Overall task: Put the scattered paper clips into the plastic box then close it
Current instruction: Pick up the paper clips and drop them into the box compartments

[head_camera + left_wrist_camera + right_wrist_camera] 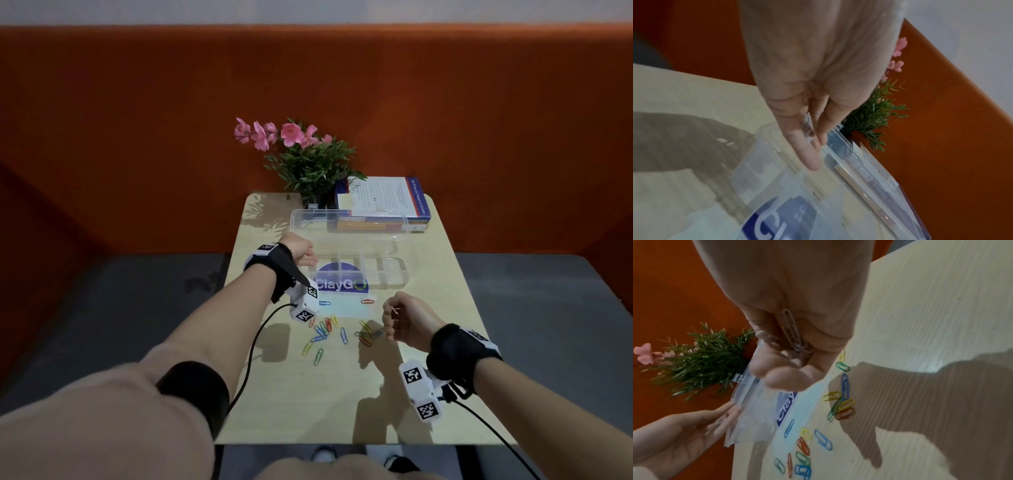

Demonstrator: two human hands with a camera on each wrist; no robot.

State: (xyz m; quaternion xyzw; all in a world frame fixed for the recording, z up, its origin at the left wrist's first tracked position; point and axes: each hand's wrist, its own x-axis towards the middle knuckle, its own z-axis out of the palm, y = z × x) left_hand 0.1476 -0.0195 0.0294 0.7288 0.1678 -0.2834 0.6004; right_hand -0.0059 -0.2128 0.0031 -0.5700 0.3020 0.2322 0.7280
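A clear plastic box [394, 274] lies open mid-table, its lid [349, 219] raised at the back. My left hand [303, 253] is at the box's left end. Its straight fingers [812, 155] touch the box rim [766, 162]; from the right wrist view the left hand [694, 426] lies flat against that end. My right hand [394, 318] hovers in front of the box's right part, fingers curled round a few pale grey paper clips [791, 331]. Several coloured paper clips [323, 330] lie scattered in front of the box [752, 418], some of these coloured clips [844, 400] below my right hand [789, 363].
A potted plant with pink flowers [308, 154] and a stack of books [383, 202] stand at the table's far edge behind the lid. A blue ClayGo sticker [342, 282] shows through the box. Orange seating surrounds the small table; wrist cables trail off its front.
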